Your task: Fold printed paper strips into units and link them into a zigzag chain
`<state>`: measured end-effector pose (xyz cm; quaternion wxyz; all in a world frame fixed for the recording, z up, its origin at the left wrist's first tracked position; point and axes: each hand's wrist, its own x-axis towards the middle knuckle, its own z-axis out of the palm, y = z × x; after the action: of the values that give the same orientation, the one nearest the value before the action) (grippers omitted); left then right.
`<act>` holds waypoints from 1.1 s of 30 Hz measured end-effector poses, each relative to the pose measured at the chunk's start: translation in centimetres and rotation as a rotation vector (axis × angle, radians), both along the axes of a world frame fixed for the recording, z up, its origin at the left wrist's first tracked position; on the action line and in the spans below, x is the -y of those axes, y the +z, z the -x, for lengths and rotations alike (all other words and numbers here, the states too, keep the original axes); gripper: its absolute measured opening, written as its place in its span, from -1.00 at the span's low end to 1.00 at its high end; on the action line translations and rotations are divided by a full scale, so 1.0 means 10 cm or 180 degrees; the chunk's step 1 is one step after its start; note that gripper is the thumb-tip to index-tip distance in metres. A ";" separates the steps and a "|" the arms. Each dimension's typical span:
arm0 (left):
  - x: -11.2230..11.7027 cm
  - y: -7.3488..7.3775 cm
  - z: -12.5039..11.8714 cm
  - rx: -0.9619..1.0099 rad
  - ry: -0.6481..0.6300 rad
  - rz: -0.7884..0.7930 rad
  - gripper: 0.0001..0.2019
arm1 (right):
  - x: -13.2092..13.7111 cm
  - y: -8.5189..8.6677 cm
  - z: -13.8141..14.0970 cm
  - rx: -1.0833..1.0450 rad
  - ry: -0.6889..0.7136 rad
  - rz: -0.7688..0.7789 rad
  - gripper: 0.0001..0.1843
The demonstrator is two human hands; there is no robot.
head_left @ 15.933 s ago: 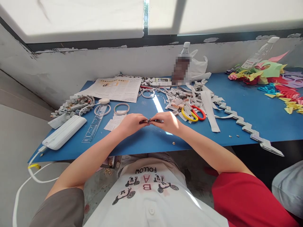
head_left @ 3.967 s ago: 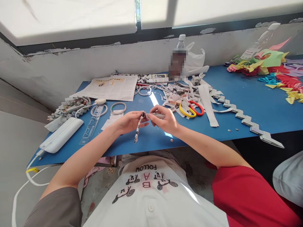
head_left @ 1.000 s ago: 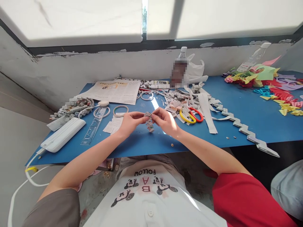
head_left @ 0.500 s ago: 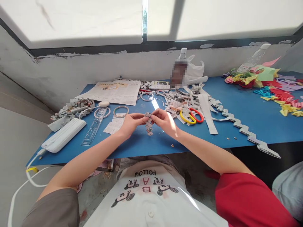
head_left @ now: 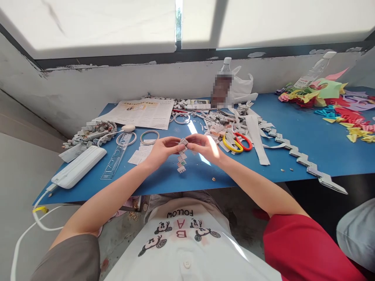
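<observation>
A short zigzag chain of folded newspaper (head_left: 181, 163) hangs between my two hands, its lower end dangling above the blue table. My left hand (head_left: 165, 151) pinches its upper end between thumb and fingers. From the other side my right hand (head_left: 204, 147) pinches the same top link, the fingertips of both hands almost meeting. The fingers partly cover that top link. To the right of my right hand lie scissors (head_left: 236, 143) with yellow and red handles, beside a heap of folded paper strips (head_left: 216, 125).
A longer folded-paper chain (head_left: 299, 155) runs to the table's right front edge. On the left are a white power bank (head_left: 79, 167), a clear ruler (head_left: 115, 158), tape rings (head_left: 149, 137) and a newspaper sheet (head_left: 140, 113). Coloured paper pieces (head_left: 325, 93) and bottles (head_left: 225, 68) stand behind.
The hanging end of the paper chain has swung slightly left and toward me. Both hands keep their pinch on its top, with the fingers shifted a little.
</observation>
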<state>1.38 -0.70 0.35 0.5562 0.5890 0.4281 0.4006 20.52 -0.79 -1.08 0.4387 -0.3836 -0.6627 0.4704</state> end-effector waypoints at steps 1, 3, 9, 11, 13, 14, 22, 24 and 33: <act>0.00 0.00 0.01 0.0000 -0.0046 0.0009 -0.61 | 0.00 0.00 -0.01 -0.0077 0.0042 0.0019 -0.73; -0.02 0.01 0.03 -0.0036 -0.0127 0.0004 -0.56 | -0.01 0.00 -0.04 -0.0114 0.0087 0.0001 -0.72; -0.01 -0.01 0.05 -0.0320 -0.0231 -0.0352 -0.54 | -0.01 -0.01 -0.07 0.0123 0.0129 0.0076 -0.75; 0.01 -0.01 0.04 -0.0451 -0.0264 -0.0478 -0.55 | -0.01 0.00 -0.07 0.0140 0.0262 0.0203 -0.76; 0.04 -0.01 0.04 -0.0573 -0.0286 -0.0554 -0.56 | -0.01 0.00 -0.07 0.0193 0.0351 0.0306 -0.77; 0.04 -0.01 0.03 -0.0622 -0.0287 -0.0591 -0.57 | -0.01 0.00 -0.07 0.0242 0.0341 0.0319 -0.78; 0.08 -0.08 0.04 -0.1020 -0.0188 -0.1234 -0.68 | 0.02 0.00 -0.03 0.0385 0.0146 0.0204 -0.84; 0.08 -0.10 0.04 -0.1096 -0.0202 -0.1358 -0.70 | 0.03 0.02 -0.02 0.0453 0.0087 0.0161 -0.86; 0.06 -0.10 0.05 -0.1266 -0.0297 -0.1317 -0.70 | -0.02 0.02 -0.10 0.0747 0.0267 0.0147 -0.84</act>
<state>0.89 -1.32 -0.65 0.3472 0.7759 0.4104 0.3301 21.52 -0.62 -0.92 0.3291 -0.4180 -0.7139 0.4553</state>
